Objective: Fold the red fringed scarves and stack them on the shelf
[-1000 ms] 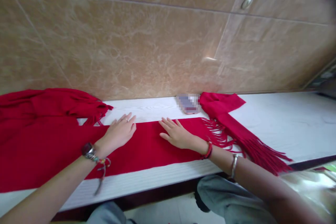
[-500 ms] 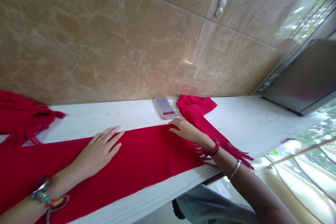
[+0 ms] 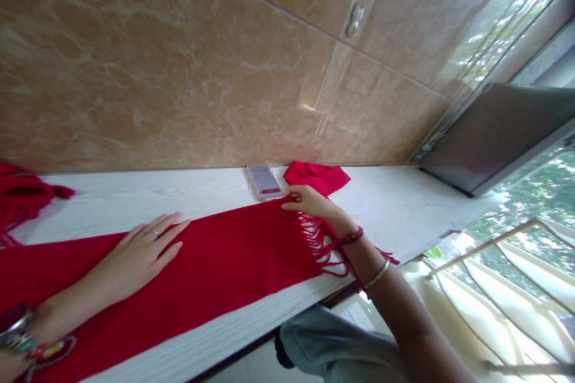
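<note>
A long red scarf (image 3: 233, 257) lies spread along the white tabletop, its fringed end toward the right. My left hand (image 3: 139, 257) rests flat on the cloth, fingers stretched out and a ring on one of them. At the far corner near the fringe, my right hand (image 3: 309, 200) pinches the scarf's back edge between thumb and fingers. Just behind that hand is a second folded piece of red cloth (image 3: 317, 176), partly hidden by my hand and forearm; some of its fringe shows beyond the forearm. A phone (image 3: 265, 182) lies beside my right fingertips.
Bunched red fringed cloth (image 3: 22, 197) sits at the far left. A tan marble-patterned wall (image 3: 157, 72) borders the back of the white table (image 3: 377, 209). To the right stand a dark grey box-like panel (image 3: 485, 137) and a pale railing (image 3: 516, 287). My knee shows below the front edge.
The view has shifted right, so things appear further left. My right fingers have closed on the scarf's edge, and its fringed end has risen slightly. The left hand stays flat on the cloth.
</note>
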Tool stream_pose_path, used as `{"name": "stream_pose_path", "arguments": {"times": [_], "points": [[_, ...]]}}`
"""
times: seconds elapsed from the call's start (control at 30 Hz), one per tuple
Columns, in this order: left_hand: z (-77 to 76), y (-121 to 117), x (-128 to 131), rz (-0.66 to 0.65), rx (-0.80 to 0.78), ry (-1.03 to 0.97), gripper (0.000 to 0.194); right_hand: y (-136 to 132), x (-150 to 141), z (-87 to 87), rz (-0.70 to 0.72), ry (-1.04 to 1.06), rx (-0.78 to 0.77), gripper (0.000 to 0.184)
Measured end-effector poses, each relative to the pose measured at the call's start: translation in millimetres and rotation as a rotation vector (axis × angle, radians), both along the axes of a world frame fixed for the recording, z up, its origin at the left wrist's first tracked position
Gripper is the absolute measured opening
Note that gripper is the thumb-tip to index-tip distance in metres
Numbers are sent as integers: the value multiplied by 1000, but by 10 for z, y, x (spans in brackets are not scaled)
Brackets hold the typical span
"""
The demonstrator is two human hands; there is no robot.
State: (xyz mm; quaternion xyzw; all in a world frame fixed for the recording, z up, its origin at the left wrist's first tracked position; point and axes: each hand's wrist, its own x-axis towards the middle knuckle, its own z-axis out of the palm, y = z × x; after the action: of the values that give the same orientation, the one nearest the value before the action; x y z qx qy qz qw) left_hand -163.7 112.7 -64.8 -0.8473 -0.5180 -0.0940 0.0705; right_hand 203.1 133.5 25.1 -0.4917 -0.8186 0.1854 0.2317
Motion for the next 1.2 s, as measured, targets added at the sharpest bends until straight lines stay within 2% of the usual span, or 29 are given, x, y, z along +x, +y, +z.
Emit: {"name": "stream_pose_path", "arguments": {"times": [0.17,0.33,0.47,0.63,0.7,0.8,0.87,0.93,1.0,1.2], "points": [[65,-26,80,-13,-37,-3,55,52,128,11,-117,-68,55,19],[141,-53,138,10,-128,48,53,44,361,66,-132,-170,56,13],[145,-39,145,31,-111,79,53,37,504,49,-223,-258,127,10],[129,-36,153,34,-62,95,53,26,597,-7,-319,-351,210,18],[119,-35,150,34,-49,109,53,-30,564,39,-283,-369,233,20],[98,-28,140,40,-30,110,54,-185,400,140,-122,-390,203,17],[81,-24,130,39,-7,94,54,-301,252,171,-3,-429,107,23],[66,-23,118,27,18,77,55,-389,119,149,51,-501,-24,29],[57,-26,106,8,36,62,54,-430,33,82,26,-547,-97,32],[90,-48,121,4,5,19,54,-386,-16,-125,-95,-528,-139,34]]}}
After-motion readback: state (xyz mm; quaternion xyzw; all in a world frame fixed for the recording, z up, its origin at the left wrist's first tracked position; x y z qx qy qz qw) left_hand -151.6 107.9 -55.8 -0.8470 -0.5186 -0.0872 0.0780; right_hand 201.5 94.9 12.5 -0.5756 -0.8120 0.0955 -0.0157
